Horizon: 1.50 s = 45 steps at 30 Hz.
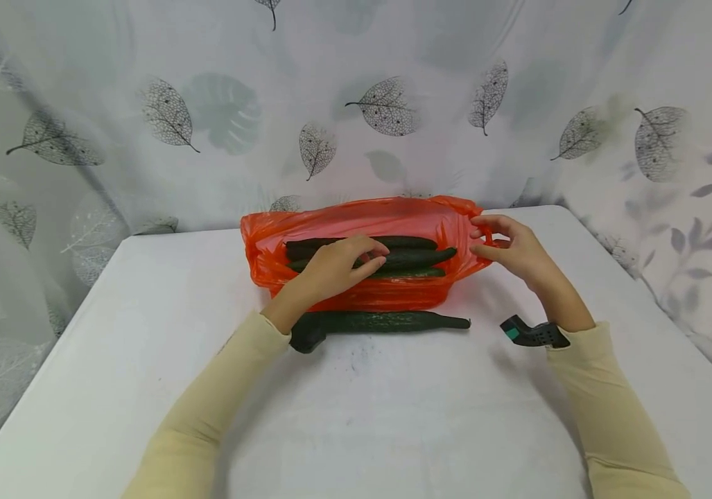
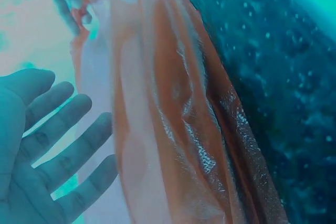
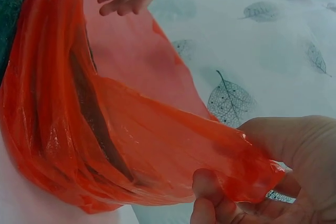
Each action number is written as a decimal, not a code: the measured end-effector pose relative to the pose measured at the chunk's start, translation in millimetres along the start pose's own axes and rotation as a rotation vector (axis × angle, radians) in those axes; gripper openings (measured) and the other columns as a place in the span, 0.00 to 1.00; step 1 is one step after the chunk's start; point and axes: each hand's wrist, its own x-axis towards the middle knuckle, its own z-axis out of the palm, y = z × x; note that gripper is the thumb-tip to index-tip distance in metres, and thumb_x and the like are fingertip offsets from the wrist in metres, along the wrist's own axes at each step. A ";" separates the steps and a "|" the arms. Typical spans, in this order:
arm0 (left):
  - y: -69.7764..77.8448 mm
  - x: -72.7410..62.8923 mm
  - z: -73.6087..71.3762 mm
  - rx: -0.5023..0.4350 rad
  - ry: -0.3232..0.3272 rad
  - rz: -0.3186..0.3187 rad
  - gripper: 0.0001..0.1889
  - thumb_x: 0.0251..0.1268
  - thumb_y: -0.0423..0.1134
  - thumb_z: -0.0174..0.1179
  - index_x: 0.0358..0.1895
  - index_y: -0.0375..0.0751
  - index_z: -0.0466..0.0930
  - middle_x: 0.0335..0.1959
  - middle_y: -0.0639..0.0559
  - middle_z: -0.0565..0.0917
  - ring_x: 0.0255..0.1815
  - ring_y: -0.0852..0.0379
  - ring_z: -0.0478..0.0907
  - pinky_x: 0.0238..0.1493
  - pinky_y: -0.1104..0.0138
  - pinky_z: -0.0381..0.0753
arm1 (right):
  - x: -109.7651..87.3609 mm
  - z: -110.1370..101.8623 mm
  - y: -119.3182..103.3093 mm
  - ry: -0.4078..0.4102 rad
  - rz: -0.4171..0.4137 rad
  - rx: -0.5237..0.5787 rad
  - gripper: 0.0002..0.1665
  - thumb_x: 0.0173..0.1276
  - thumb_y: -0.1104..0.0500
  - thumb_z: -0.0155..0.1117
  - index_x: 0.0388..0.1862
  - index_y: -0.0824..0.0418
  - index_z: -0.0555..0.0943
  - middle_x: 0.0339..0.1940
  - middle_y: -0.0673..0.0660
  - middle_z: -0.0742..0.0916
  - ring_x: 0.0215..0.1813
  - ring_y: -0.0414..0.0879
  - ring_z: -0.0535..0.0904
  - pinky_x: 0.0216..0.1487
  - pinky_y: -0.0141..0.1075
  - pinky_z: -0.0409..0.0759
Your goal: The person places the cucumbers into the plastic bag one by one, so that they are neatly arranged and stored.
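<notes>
A red plastic bag (image 1: 368, 298) lies on its side with its mouth open, and several dark green cucumbers (image 1: 414, 259) lie in it. My left hand (image 1: 338, 267) hovers over these cucumbers, hiding part of them. Its fingers (image 2: 63, 114) are spread and nearly straight in the left wrist view, with nothing held. At the bag's right end, my right hand (image 1: 514, 248) pinches the handle between thumb and fingers, pulling it outward; the right wrist view shows the film stretched there. One more cucumber (image 1: 393, 321) rests on the table in front of the bag, its left end behind my left wrist.
The white table (image 1: 393, 430) reaches toward me and to both sides. Close behind it hangs a pale curtain (image 1: 430, 55) with leaf prints. A black wrist device (image 1: 533, 333) sits on my right wrist.
</notes>
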 end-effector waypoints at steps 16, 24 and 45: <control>11.3 -29.5 6.8 0.006 0.066 0.180 0.10 0.69 0.39 0.61 0.50 0.44 0.83 0.44 0.54 0.85 0.45 0.60 0.81 0.48 0.67 0.81 | 0.5 -1.0 2.7 0.010 -0.031 -0.022 0.33 0.72 0.55 0.61 0.70 0.66 0.66 0.63 0.67 0.74 0.61 0.57 0.68 0.44 0.19 0.74; 11.5 -37.7 13.6 -0.011 0.009 0.199 0.09 0.69 0.40 0.61 0.48 0.43 0.84 0.38 0.55 0.84 0.36 0.62 0.78 0.41 0.72 0.79 | 1.0 -1.0 2.1 0.014 -0.006 -0.028 0.32 0.71 0.56 0.61 0.70 0.65 0.66 0.63 0.66 0.75 0.62 0.57 0.67 0.44 0.20 0.73; 0.5 -58.1 28.3 0.114 -0.088 0.127 0.12 0.66 0.43 0.64 0.50 0.47 0.83 0.43 0.55 0.84 0.44 0.59 0.80 0.47 0.66 0.81 | 1.9 0.5 5.0 -0.009 -0.017 -0.049 0.32 0.71 0.57 0.61 0.70 0.66 0.66 0.59 0.65 0.76 0.57 0.55 0.69 0.43 0.22 0.74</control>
